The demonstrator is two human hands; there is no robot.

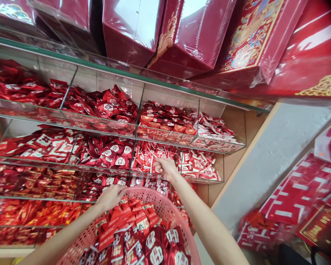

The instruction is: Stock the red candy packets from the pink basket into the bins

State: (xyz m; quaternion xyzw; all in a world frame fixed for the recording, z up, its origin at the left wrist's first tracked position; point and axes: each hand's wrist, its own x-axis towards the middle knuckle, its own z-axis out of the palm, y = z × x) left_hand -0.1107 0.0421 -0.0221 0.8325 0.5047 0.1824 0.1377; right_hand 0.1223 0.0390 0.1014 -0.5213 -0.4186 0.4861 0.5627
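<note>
Glass shelves [99, 67], red packets [146, 158] at right fingers [161, 162]

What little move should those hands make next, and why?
Perhaps lift some red-and-white packets toward the pink basket: the right hand is at them, the left hand is at the basket's rim, and other red packets lie inside.
</note>
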